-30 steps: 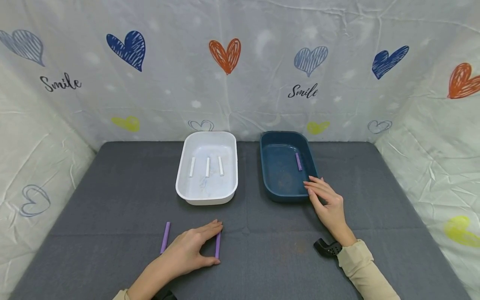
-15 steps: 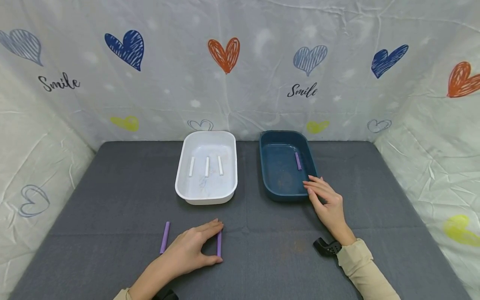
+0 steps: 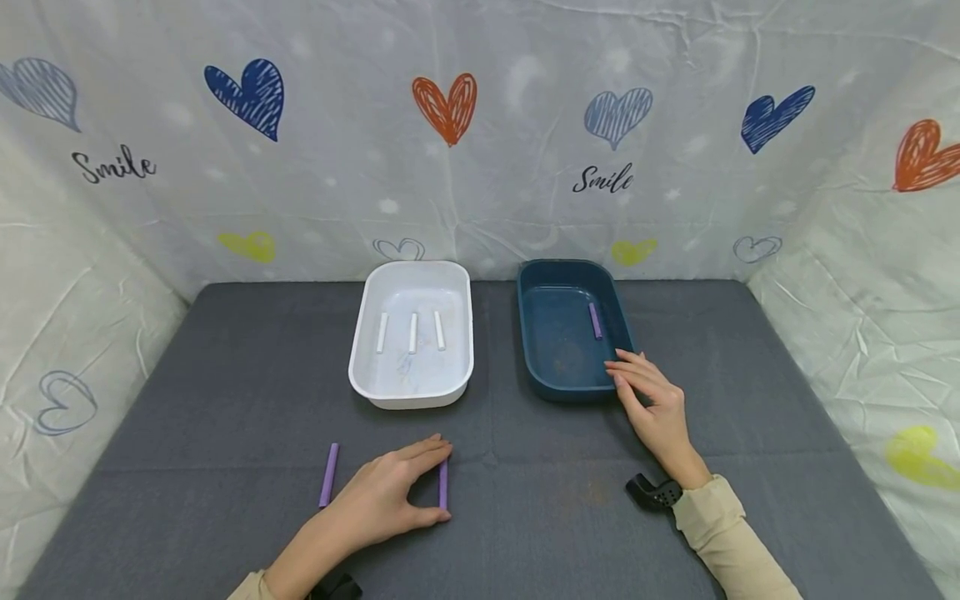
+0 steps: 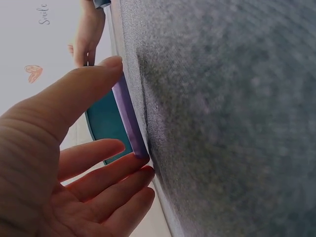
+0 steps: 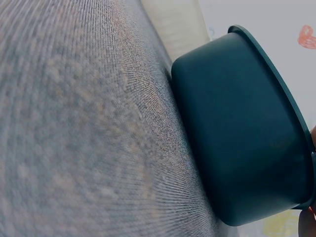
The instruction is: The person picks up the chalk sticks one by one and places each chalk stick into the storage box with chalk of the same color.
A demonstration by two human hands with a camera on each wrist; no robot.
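Between thumb and fingertips, my left hand (image 3: 386,492) pinches a purple chalk stick (image 4: 129,118) by its two ends, close over the grey cloth. To its left lies another purple chalk stick (image 3: 329,475). My right hand (image 3: 656,408) holds the near right corner of a dark blue basin (image 3: 566,392), fingers over the rim and thumb outside. Inside that basin is one purple chalk stick (image 3: 595,321). In the right wrist view the basin's side (image 5: 237,133) fills the middle, and only bits of the hand show at the edge.
A white basin (image 3: 411,402) stands left of the blue one, with three white chalk sticks (image 3: 413,333) inside. Grey cloth (image 3: 540,517) covers the table. Behind and at both sides hangs a pale curtain (image 3: 517,192) printed with hearts.
My left hand has shifted slightly to the right and a little away from me, carrying the purple chalk stick. The right hand stays on the blue basin's rim.
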